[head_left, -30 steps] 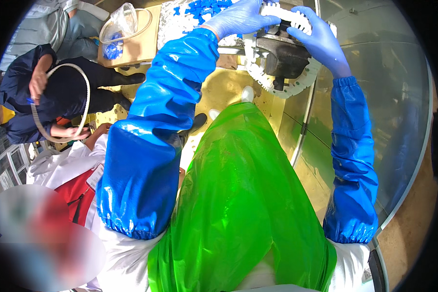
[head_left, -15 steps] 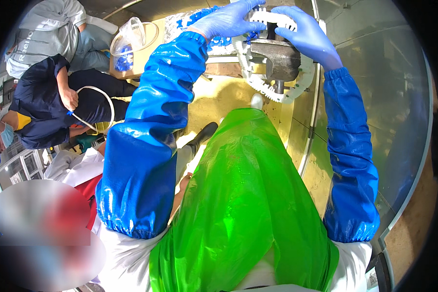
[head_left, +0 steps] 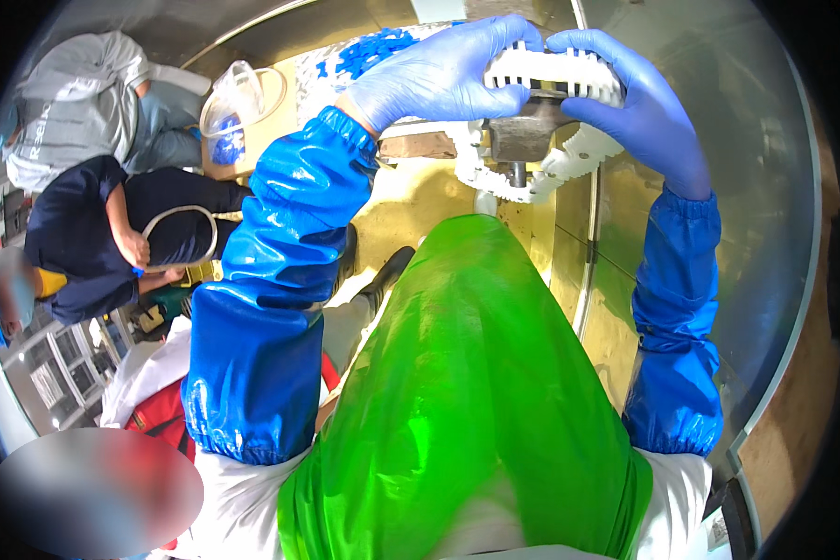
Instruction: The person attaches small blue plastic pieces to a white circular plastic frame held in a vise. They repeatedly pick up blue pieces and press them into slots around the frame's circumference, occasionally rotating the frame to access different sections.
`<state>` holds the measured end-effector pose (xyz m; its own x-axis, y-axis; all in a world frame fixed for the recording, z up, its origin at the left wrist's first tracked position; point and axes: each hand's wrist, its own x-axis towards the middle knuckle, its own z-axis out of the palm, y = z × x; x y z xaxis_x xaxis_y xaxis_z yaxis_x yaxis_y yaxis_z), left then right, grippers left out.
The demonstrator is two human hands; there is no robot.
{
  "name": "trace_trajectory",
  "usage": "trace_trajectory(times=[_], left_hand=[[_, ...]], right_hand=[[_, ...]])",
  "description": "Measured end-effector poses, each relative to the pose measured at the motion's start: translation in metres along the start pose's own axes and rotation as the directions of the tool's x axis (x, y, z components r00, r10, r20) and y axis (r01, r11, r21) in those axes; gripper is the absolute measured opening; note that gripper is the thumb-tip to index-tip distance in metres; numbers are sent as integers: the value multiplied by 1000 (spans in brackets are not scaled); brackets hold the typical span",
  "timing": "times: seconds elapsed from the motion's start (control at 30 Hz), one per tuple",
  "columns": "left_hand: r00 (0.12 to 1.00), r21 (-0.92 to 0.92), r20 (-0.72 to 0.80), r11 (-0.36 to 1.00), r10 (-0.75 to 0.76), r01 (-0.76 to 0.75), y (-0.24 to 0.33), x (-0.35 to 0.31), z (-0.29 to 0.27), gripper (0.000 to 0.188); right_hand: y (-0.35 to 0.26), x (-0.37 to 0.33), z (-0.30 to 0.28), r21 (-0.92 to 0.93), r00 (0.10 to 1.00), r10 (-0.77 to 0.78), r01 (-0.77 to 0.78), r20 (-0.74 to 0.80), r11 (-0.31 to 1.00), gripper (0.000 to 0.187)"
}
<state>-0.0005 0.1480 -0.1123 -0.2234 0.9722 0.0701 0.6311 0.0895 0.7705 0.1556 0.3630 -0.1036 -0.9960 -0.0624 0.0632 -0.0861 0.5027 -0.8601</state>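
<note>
A white toothed plastic chain belt (head_left: pixel 555 70) stretches between my two blue-gloved hands at the top of the view. My left hand (head_left: pixel 448 75) pinches its left end between thumb and fingers, and my right hand (head_left: pixel 639 107) grips the right end the same way. Just below the gripped stretch is a dark metal block (head_left: pixel 527 138), like a vise or anvil, with a short rod pointing down. More of the white chain hangs in a loop around the block. Where the chain meets the block's top is partly hidden by my fingers.
Blue plastic pieces (head_left: pixel 373 51) lie on a speckled worktop at the upper left. Beside it, a clear container (head_left: pixel 236 98) stands on a cardboard box (head_left: pixel 275 112). A person in dark clothes holds a pale hose (head_left: pixel 170 210); others are nearby. A metal wall (head_left: pixel 737 215) runs along the right.
Both hands now grip the white chain, with a straight stretch between them; before, they were more spread around it. My right hand has moved right and down.
</note>
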Motion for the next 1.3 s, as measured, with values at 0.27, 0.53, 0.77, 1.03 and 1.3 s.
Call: trace_trajectory(times=[0.27,0.53,0.77,1.03,1.3], left_hand=[[998,168,16,983,66,-67,20,55,14,43],[997,356,-80,933,-22,49,-8,76,33,40],[987,378,-77,912,-139,158,-3,81,41,40],[973,454,-22,865,-230,215,-14,101,48,38],[982,532,63,838,-180,120,0,109,47,33]], right_hand=[[28,-10,-41,-272,998,39,-49,-43,961,53],[49,10,-47,-418,991,-126,99,-38,903,50],[67,16,-45,-377,997,-75,57,-35,924,49],[89,15,-44,-383,981,-184,151,-52,911,47],[83,2,-36,-364,981,-153,100,-121,926,41]])
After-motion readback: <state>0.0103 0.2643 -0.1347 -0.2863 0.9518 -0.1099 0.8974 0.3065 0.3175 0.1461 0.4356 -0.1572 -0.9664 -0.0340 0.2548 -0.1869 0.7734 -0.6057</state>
